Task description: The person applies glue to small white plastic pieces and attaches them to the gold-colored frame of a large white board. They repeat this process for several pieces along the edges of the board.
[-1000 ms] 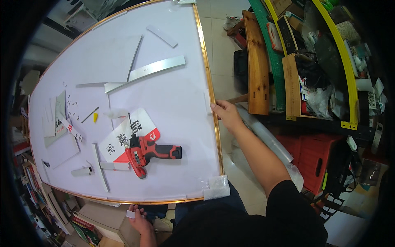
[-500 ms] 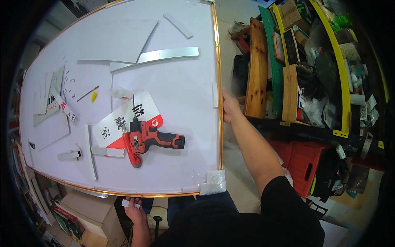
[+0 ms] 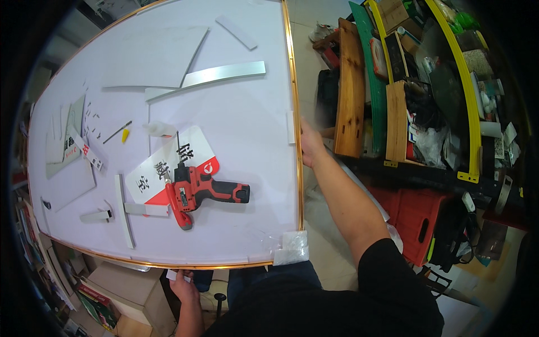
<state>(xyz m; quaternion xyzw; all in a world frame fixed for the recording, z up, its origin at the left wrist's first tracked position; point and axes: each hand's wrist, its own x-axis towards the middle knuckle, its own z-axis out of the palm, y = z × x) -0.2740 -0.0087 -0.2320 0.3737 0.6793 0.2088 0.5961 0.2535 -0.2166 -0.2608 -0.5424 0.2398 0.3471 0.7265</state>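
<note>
A large white panel with a gold-coloured frame lies before me. At its right edge is my right hand, its fingers mostly hidden by the rim, beside a small white strip. Below the near edge, my left hand is closed on a small white piece; some fingertips are out of sight under the frame. On the panel a red and black cordless drill rests on a white and red sign. Clear plastic wrap covers the near right corner.
Metal strips, a flat grey sheet, a yellow-tipped tool and several small screws lie on the panel. Rightward stand a wooden plank, a cluttered yellow-edged shelf and a red crate. A pale cabinet is at lower left.
The view has shifted slightly, with the panel's far part a little further left. Both hands stay at the same edges, and the left keeps the white piece.
</note>
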